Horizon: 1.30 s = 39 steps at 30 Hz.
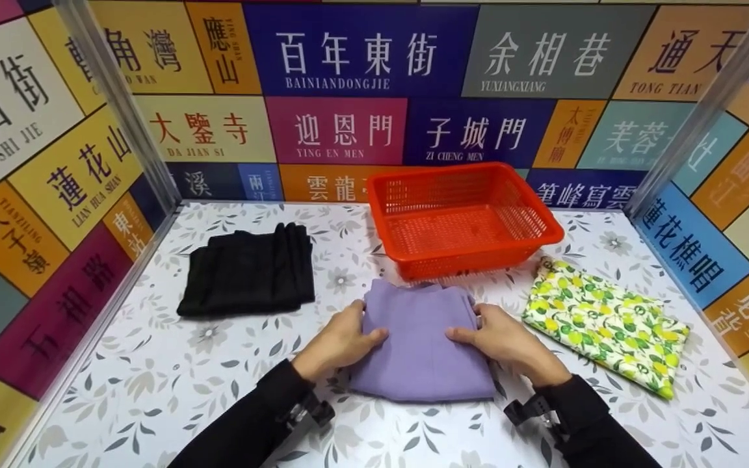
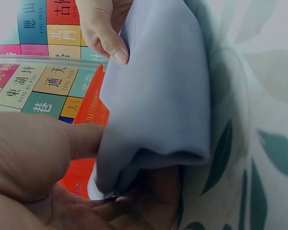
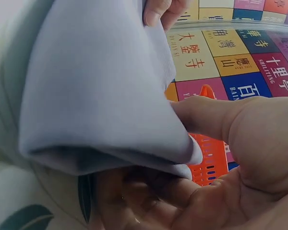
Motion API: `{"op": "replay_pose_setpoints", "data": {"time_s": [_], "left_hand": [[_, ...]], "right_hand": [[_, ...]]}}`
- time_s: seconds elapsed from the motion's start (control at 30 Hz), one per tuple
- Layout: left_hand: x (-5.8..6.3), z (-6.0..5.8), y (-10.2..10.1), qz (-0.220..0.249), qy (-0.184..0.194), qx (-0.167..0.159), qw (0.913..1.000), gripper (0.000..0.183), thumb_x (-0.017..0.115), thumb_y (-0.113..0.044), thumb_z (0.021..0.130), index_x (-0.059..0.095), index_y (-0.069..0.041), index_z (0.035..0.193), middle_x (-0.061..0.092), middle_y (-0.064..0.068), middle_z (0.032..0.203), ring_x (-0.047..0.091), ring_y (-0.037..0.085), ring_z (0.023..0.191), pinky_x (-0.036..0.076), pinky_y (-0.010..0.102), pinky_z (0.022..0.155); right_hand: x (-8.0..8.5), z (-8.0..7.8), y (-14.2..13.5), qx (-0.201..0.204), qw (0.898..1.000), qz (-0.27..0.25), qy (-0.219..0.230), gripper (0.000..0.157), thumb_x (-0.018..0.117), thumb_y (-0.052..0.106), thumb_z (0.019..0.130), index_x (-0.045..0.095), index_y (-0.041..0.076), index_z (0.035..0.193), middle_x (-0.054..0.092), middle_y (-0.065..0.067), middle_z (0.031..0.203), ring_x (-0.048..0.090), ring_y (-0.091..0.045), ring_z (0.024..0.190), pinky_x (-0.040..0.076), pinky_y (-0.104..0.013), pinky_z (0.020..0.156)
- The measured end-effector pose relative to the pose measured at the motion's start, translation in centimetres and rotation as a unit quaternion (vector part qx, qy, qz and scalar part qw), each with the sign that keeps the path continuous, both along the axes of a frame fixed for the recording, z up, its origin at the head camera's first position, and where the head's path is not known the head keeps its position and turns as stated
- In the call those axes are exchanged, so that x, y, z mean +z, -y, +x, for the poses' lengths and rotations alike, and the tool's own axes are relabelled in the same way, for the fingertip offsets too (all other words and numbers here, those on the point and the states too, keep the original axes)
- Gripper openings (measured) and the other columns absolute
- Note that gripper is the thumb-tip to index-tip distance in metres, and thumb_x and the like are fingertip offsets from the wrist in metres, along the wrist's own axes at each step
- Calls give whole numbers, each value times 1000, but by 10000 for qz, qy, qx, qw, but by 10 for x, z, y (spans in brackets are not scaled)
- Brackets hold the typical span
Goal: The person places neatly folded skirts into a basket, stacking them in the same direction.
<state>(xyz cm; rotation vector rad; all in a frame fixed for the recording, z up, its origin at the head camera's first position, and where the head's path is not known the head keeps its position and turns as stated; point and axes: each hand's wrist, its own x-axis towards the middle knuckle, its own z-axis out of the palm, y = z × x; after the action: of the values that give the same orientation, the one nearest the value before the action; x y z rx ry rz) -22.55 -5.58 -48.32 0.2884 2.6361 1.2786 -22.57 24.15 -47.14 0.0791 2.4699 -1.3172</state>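
Observation:
A folded purple cloth (image 1: 421,351) lies in the middle of the table, in front of the red basket. My left hand (image 1: 342,338) grips its left edge, thumb on top and fingers underneath. On the opposite edge my right hand (image 1: 511,341) holds it the same way. In the left wrist view the cloth (image 2: 158,96) shows a rounded fold, with the left fingers (image 2: 153,201) beneath it. From the right wrist, the cloth's layers (image 3: 101,105) hang between the right thumb and the fingers below.
Behind the cloth stands a red plastic basket (image 1: 407,266) with perforated walls. A folded black cloth (image 1: 244,276) lies at the left. To the right is a folded lemon-patterned cloth (image 1: 608,325). Printed panels wall in the flower-patterned table (image 1: 134,390).

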Motion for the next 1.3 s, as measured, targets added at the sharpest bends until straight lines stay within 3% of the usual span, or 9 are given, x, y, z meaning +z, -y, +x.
{"op": "replay_pose_setpoints", "data": {"time_s": [0.17,0.3,0.47,0.57,0.73,0.9,1.03,1.17,1.3], "left_hand": [[-1,2,-1,319,106,-26,9994,68,78,-24,97,46,0,152,67,23,132,68,34,117,59,50,101],[-2,4,-2,450,7,-114,9989,74,79,-22,96,40,-2,156,66,25,136,67,36,121,59,52,102],[-2,9,-3,731,-39,-167,9972,75,80,-18,95,40,-5,157,67,25,136,68,35,120,62,48,97],[3,12,-3,982,-61,-220,9949,74,79,-16,95,40,-7,157,69,24,134,69,33,118,64,45,92],[21,16,-3,1435,-18,-351,9890,74,77,-16,98,38,-11,160,63,24,148,70,33,123,65,43,92],[43,20,-2,1813,-132,-506,9820,74,77,-17,99,37,-13,160,60,22,154,72,37,123,65,43,93],[58,20,-3,2338,-203,-763,9691,74,75,-13,100,34,-15,162,59,20,154,72,40,124,65,44,93],[67,14,-3,2621,-359,-918,9600,76,74,-12,101,33,-17,164,59,21,153,71,41,125,65,46,94],[78,0,-4,2557,-659,-963,9597,78,75,-15,100,32,-19,165,57,19,156,70,39,127,64,46,96]], "right_hand": [[-1,0,2,23,9998,-172,35,81,83,30,93,41,0,156,62,-24,139,69,-30,113,61,-44,94],[0,1,3,1,9997,-217,-134,84,84,24,92,37,5,160,58,-24,145,65,-34,121,58,-50,102],[3,4,0,205,9979,-438,-442,90,84,18,92,33,11,166,54,-21,154,58,-34,134,45,-56,118],[9,6,-3,343,9960,-534,-633,86,84,19,91,37,11,163,57,-20,151,60,-32,130,49,-50,113],[27,8,-8,521,9921,-831,-784,77,85,19,92,44,12,156,64,-23,138,68,-29,112,57,-39,94],[46,10,-14,574,9899,-1065,-736,74,85,20,92,45,11,153,70,-25,126,73,-27,99,62,-38,84],[60,10,-18,527,9888,-1130,-826,72,85,22,93,45,11,152,72,-24,121,75,-27,94,64,-39,80],[74,8,-22,385,9857,-1352,-931,72,84,25,94,44,13,152,73,-24,121,78,-31,91,66,-44,78],[86,2,-23,149,9821,-1555,-1050,74,85,29,94,44,16,154,72,-25,123,80,-33,95,67,-49,81]]}}
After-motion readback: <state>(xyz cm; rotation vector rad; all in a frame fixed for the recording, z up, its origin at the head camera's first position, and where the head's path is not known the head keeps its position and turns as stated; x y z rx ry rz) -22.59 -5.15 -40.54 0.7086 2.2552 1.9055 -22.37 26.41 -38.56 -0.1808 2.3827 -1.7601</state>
